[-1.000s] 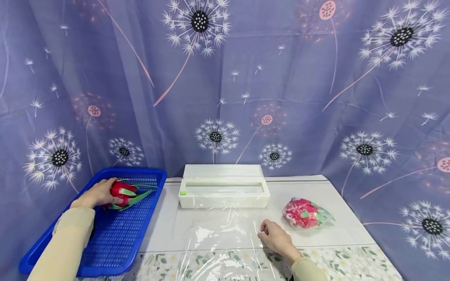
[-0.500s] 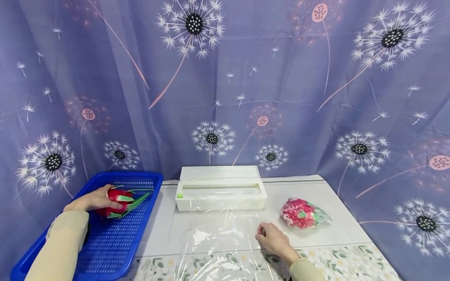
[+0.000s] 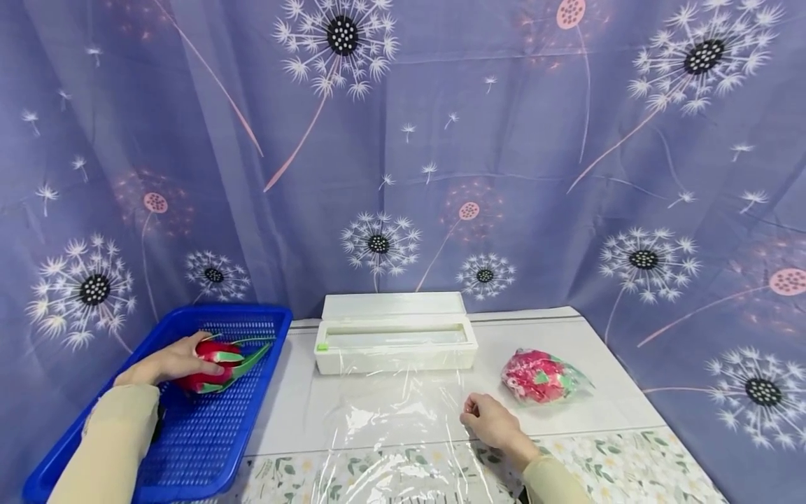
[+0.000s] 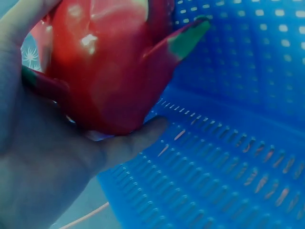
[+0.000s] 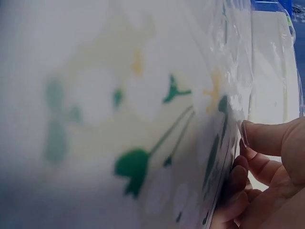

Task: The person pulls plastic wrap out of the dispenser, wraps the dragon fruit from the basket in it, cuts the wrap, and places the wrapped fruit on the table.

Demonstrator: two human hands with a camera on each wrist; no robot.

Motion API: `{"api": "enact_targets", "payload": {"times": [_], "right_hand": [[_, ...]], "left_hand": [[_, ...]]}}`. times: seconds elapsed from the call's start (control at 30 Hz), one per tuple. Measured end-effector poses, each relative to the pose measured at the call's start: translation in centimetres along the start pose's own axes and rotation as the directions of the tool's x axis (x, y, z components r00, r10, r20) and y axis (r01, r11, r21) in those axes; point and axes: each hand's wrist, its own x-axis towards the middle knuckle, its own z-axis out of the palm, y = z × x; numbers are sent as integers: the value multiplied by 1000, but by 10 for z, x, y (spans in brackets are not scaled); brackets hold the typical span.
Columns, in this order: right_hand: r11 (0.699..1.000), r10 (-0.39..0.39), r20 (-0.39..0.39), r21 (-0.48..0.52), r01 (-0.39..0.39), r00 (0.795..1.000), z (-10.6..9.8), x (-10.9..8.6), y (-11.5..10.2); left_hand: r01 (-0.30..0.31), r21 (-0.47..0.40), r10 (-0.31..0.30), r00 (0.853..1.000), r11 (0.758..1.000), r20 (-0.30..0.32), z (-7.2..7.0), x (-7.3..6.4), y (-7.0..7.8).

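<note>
In the head view my left hand (image 3: pixel 176 360) grips a red dragon fruit (image 3: pixel 217 351) with green-tipped scales inside the blue basket (image 3: pixel 208 448). In the left wrist view the fruit (image 4: pixel 107 67) is close up, with fingers on its left and below it; I cannot tell whether a second fruit lies behind. My right hand (image 3: pixel 494 423), its fingers curled, pinches the right edge of a clear sheet of cling film (image 3: pixel 390 427). The film runs forward from a white dispenser box (image 3: pixel 397 360) whose lid stands up. The right wrist view shows thumb and forefinger (image 5: pixel 267 148) meeting at the film.
A dragon fruit wrapped in film (image 3: pixel 541 378) lies on the white table (image 3: pixel 604 406) right of the right hand. A floral cloth strip (image 3: pixel 604 462) runs along the near side. A purple dandelion-print curtain (image 3: pixel 535 175) stands behind and at the sides.
My left hand and the dragon fruit have shifted slightly nearer within the basket. The right hand keeps its place by the film edge. The head view has shifted a little.
</note>
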Motion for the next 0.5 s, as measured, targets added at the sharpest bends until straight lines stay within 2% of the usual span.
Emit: {"api": "enact_targets", "payload": {"times": [0.1, 0.5], "right_hand": [[1000, 2, -1, 1, -2, 1000, 0, -2, 0], [999, 2, 6, 38, -2, 1000, 1, -1, 0]], "left_hand": [[-32, -3, 32, 999, 999, -22, 3, 0, 0], [-71, 50, 77, 989, 996, -127, 9, -7, -3]]}}
